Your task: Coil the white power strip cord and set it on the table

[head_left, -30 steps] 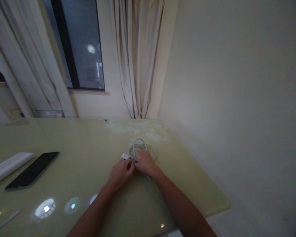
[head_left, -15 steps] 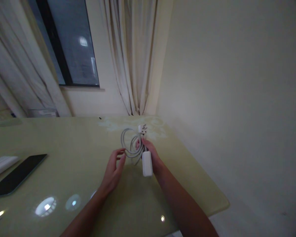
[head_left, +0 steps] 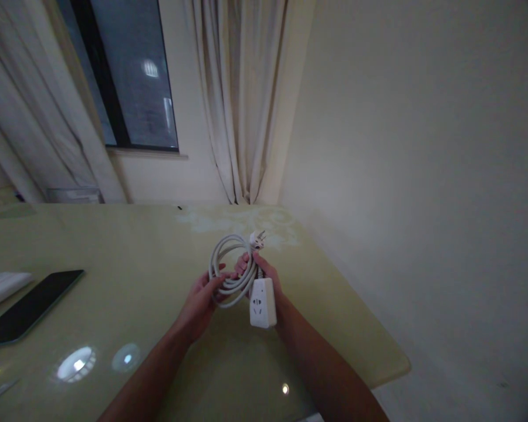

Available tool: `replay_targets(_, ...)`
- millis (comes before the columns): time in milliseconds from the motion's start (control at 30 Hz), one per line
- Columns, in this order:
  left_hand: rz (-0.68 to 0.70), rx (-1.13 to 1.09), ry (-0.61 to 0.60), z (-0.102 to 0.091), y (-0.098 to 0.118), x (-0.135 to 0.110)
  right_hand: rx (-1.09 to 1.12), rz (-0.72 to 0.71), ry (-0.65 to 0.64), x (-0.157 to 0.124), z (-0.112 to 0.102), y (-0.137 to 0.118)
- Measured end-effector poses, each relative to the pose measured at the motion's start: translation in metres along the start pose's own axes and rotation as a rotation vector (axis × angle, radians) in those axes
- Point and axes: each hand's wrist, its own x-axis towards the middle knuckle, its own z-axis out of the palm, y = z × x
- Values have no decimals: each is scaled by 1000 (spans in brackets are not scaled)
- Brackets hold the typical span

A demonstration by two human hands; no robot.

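A white extension cord (head_left: 232, 239) is held above the table, its cable wound in loops. My right hand (head_left: 264, 268) is closed around the bundled side of the coil. The white socket block (head_left: 262, 303) hangs just below that hand, its outlet holes facing me. Above the thumb sticks out the plug (head_left: 256, 240), prongs pointing to the upper right. My left hand (head_left: 205, 295) grips the lower left of the loops between thumb and fingers. Part of its fingers is hidden behind the cable.
A dark flat tablet-like slab (head_left: 33, 308) and a white long object (head_left: 4, 288) lie on the glossy table (head_left: 127, 252) at the left. The wall (head_left: 405, 176) borders the table's right side. Curtains (head_left: 242, 105) and a window hang behind it.
My left hand has closed on the coil's lower loops, where its fingers were spread beside it. The socket block has turned its outlet face toward me, and the plug has tilted right.
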Motion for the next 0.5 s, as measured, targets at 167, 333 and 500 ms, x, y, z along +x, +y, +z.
replay_targets(167, 27, -77, 125, 1, 14, -2, -69, 91, -65, -1, -9, 0)
replay_targets(333, -35, -404, 98, 1, 29, -4, -34, 174, -24, 0, -12, 1)
replay_targets(500, -11, -596, 33, -4, 37, -5, -106, 245, -10, -2, -6, 5)
